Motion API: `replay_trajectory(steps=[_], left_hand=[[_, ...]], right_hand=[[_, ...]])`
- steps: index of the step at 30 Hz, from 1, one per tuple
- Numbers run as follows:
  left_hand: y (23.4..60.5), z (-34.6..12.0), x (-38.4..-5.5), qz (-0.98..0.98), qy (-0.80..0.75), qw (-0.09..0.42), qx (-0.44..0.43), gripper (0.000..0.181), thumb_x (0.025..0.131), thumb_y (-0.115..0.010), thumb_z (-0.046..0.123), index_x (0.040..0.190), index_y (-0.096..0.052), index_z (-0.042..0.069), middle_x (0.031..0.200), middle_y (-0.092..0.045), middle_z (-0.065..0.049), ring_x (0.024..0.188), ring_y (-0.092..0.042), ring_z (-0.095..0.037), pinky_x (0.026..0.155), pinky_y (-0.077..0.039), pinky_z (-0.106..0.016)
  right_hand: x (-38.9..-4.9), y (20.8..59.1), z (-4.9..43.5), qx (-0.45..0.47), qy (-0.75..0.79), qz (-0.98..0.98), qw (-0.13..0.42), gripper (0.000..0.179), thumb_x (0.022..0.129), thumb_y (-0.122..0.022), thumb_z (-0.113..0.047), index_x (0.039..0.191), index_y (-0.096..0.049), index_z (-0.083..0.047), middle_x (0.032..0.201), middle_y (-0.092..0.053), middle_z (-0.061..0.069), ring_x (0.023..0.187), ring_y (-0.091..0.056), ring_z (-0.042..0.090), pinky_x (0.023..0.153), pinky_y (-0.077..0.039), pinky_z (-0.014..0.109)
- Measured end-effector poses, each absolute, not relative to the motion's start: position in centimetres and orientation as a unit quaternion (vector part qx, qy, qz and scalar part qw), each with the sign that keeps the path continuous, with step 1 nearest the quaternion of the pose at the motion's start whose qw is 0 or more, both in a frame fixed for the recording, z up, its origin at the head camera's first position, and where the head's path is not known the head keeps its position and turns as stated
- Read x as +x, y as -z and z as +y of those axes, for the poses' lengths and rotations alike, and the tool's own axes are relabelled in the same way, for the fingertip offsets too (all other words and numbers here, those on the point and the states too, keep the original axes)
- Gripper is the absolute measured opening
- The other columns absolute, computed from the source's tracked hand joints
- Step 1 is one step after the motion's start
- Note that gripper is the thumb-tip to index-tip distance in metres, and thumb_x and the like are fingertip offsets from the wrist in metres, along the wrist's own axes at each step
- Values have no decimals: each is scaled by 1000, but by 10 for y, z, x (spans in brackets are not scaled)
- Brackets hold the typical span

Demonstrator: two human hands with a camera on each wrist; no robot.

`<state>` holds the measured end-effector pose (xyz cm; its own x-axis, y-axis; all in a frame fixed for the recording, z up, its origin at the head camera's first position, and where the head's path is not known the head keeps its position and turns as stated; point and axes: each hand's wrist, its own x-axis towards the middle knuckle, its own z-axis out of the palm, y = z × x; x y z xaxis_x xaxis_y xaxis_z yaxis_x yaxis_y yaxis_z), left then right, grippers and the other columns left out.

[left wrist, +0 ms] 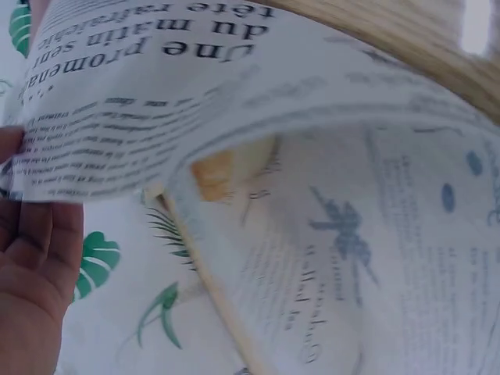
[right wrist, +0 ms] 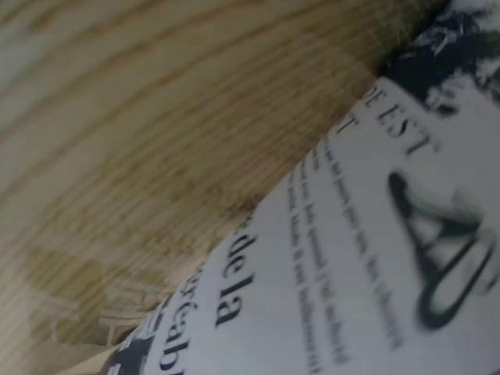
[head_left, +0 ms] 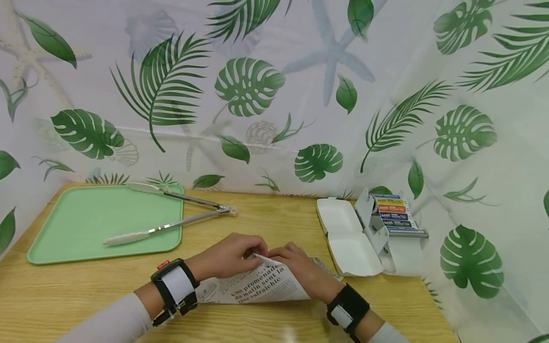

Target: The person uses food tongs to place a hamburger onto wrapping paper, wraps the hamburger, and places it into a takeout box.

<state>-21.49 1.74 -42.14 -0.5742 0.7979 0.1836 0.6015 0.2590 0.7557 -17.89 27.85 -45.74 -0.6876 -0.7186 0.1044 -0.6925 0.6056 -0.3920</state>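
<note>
Printed paper lies on the wooden table at six o'clock in the head view, folded over on itself, with bold French lettering across its near flap. The left hand comes in from the paper's ten o'clock side and pinches the upper edge between thumb and curled fingers. The right hand lies over the paper's three o'clock end, its fingers pointing toward the left hand; whether it pinches the sheet or only presses it, I cannot tell. In the left wrist view the paper bows into a hollow, and inside shows a tan-orange piece, too blurred to name. Both wrists carry black straps.

Between nine and ten o'clock from the paper sits a green tray. Metal tongs with pale tips straddle its right rim, arms spread wide, the hinge end reaching out past the tray. Toward two o'clock a white carton stands open, and just beyond it is a stand with coloured, labelled strips. A leaf-printed cloth hangs behind, toward twelve o'clock.
</note>
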Motion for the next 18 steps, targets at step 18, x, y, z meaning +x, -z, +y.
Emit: replay_trajectory(steps=[18], left_hand=[[452,34,-226,843,-379,96,369,7,103,-61,16,106,-67,15,89,-65,6,76,-58,-6,71,-49,-28]], right_hand=[[-193,456,305,-300,362,852,230,53,97,-70,-30,146,-55,-18,153,-41,9,136,-37,30,100,-45,40]])
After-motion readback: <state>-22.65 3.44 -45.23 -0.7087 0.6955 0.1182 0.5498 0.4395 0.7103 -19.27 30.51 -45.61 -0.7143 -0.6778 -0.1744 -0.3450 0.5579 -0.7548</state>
